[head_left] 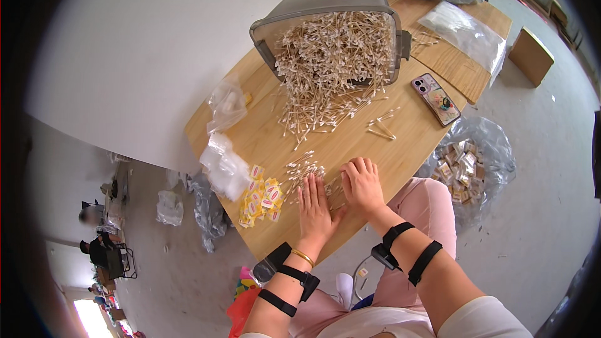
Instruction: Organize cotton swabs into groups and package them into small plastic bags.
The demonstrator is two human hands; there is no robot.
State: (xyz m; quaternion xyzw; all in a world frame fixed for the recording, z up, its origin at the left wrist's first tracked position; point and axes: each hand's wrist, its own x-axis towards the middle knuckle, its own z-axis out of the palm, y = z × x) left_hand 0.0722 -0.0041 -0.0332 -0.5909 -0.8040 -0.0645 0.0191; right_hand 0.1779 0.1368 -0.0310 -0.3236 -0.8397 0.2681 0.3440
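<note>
Left hand flat among cotton swabs, right hand curled, grip unclear from here; filled packets bagged nearby, tipped bin's heap left loose.

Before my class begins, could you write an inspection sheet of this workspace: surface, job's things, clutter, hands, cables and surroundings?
Surface: pale wooden table, with swabs scattered on it.
Job's things: cotton swabs spilling from a grey bin tipped on its side; a smaller loose group near the hands.
Clutter: phone, clear plastic bags, yellow-and-white labels.
Hands: left hand flat, fingers extended, beside loose swabs; right hand with fingers bent; whether it grips anything is unclear.
Cables: none certain; a thin curved piece below the table edge is unidentifiable.
Surroundings: floor bag of small packs at right; people in the left background.
</note>
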